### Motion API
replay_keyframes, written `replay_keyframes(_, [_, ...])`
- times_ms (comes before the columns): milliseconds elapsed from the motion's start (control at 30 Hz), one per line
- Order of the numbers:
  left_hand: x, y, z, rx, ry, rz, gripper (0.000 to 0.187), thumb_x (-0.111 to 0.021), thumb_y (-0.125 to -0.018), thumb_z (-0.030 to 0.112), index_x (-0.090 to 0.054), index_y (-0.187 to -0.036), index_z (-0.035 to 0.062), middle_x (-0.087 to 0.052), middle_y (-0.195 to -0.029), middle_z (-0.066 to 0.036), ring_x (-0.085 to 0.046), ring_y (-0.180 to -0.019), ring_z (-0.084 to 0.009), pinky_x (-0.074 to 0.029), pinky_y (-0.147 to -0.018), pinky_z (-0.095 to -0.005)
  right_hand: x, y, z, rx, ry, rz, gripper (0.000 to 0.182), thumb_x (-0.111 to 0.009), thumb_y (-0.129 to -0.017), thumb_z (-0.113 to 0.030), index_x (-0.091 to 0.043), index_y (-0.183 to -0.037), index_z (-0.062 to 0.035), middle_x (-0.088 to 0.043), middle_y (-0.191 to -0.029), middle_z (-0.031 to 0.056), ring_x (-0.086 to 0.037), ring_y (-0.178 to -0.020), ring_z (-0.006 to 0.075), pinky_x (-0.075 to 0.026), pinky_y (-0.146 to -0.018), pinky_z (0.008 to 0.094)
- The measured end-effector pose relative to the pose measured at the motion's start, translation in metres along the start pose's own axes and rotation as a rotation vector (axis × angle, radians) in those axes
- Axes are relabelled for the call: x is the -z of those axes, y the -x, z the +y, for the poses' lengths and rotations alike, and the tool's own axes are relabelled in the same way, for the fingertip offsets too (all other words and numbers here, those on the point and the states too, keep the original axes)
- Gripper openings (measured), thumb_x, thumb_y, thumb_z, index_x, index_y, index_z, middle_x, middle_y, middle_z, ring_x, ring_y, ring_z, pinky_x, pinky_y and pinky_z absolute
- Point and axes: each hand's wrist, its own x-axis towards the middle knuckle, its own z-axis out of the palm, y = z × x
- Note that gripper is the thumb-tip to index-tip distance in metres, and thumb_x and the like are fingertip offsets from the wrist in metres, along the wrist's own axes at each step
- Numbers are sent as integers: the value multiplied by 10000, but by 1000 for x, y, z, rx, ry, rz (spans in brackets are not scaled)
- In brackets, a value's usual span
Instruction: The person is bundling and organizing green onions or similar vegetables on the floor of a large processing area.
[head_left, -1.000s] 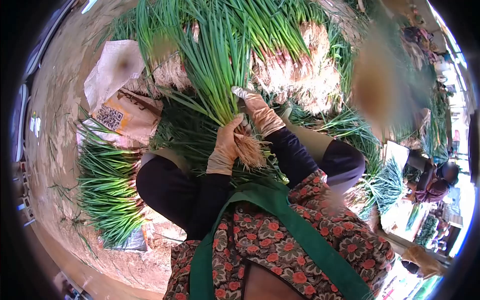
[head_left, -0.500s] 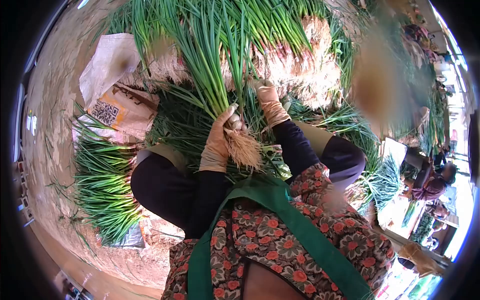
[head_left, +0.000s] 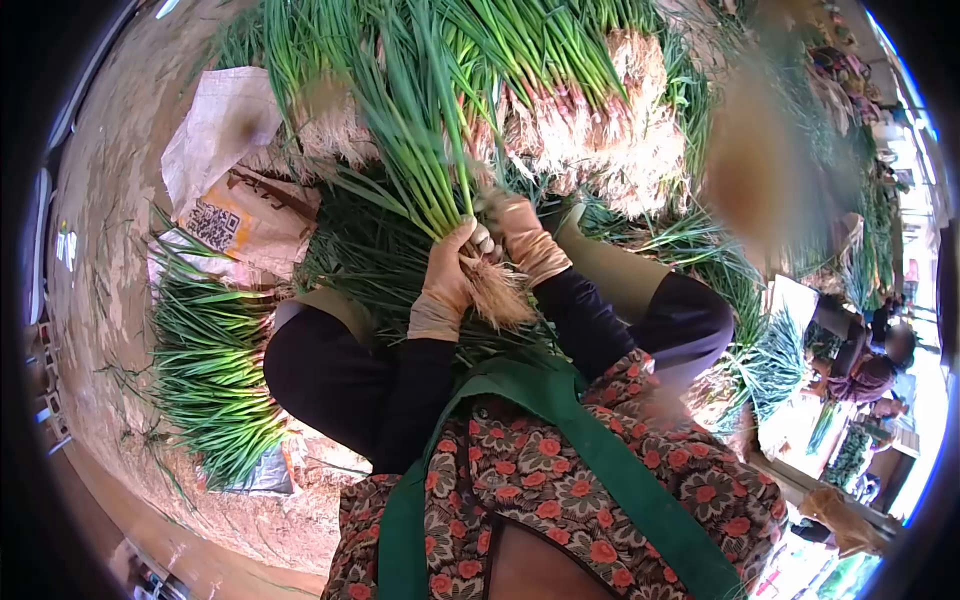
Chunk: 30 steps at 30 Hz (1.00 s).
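My left hand (head_left: pixel 450 262), in a pale glove, is wrapped round a bunch of green onions (head_left: pixel 425 160) just above the bulbs. The long green leaves point away from me, and the tan roots (head_left: pixel 497 292) hang toward my lap. Close beside the bulbs, on the right, is my gloved right hand (head_left: pixel 522 232). Its fingers are curled and their tips blurred; what they hold, if anything, cannot be made out.
Rows of green onions (head_left: pixel 540 60) lie ahead, roots toward me. Another pile (head_left: pixel 215 370) lies at my left by a printed sack (head_left: pixel 240 220). Loose green leaves (head_left: pixel 360 240) cover the ground between my knees. At far right, another person (head_left: pixel 870 375) is beside more greens.
My right hand has come back toward me and closer to the bulbs. My left hand has shifted slightly right with the bunch still in its grasp.
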Motion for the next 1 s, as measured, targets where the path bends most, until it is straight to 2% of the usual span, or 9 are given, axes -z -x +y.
replay_keyframes(67, [-6,8,4,27,54,-36,158,-582,-931,220,-521,-874,85,-464,-695,11,-517,-672,-150,-481,-708,-378,17,0,-6,-252,-426,-63,262,-548,-955,-297,-649,-946,-55,-497,-599,-25,-460,-506,76,-364,-429,251])
replay_keyframes(267, [-17,17,10,74,191,-64,133,-545,-948,216,-542,-940,84,-523,-734,-7,-536,-671,-168,-475,-666,-380,-9,-4,-26,-191,-255,-268,353,-596,-904,-396,-547,-711,-105,-519,-563,13,-451,-444,142,-343,-421,276])
replay_keyframes(333, [-20,22,13,43,291,-163,193,-524,-959,246,-566,-1038,76,-606,-806,-37,-580,-711,-210,-478,-624,-394,-13,-1,-34,-86,198,-165,236,-562,-943,-271,-566,-827,-65,-531,-623,18,-516,-528,151,-438,-503,276])
replay_keyframes(433, [3,14,18,-61,266,-342,281,-496,-974,299,-550,-1131,73,-622,-833,-53,-605,-781,-264,-492,-643,-407,56,-31,78,437,1464,-623,241,-534,-916,-223,-618,-1007,-16,-661,-979,124,-620,-908,264,-498,-816,363])
replay_keyframes(567, [-9,19,25,-47,334,-376,308,-506,-972,315,-550,-1128,53,-617,-808,-50,-616,-805,-281,-520,-689,-417,54,2,-16,308,1433,-676,301,-517,-912,-240,-608,-1077,-6,-660,-1055,191,-633,-999,321,-505,-887,383])
replay_keyframes(667, [-4,6,20,-40,338,-293,249,-550,-955,258,-563,-1081,44,-621,-825,-53,-617,-828,-260,-527,-735,-417,29,-16,-64,479,767,86,302,-556,-957,-272,-595,-1139,-34,-651,-935,108,-609,-822,189,-519,-748,314])
replay_keyframes(767, [-39,23,38,140,645,53,214,-579,-939,214,-570,-1064,41,-631,-896,-74,-616,-845,-229,-532,-767,-407,24,-64,-36,294,676,-105,296,-552,-955,-274,-611,-1098,-21,-653,-850,95,-596,-739,162,-506,-661,314])
replay_keyframes(867, [-48,31,25,-103,81,100,239,-603,-919,214,-574,-1083,44,-631,-1044,-94,-621,-924,-226,-541,-823,-391,-2,13,-88,194,850,-169,318,-540,-950,-277,-604,-1137,-29,-664,-822,121,-626,-685,212,-505,-626,348])
replay_keyframes(1000, [-42,25,24,12,22,113,275,-636,-897,244,-583,-1087,52,-628,-1017,-81,-618,-931,-207,-527,-853,-371,16,71,-75,485,1116,-482,283,-597,-902,-191,-593,-1156,-65,-646,-982,148,-644,-865,232,-520,-718,368])
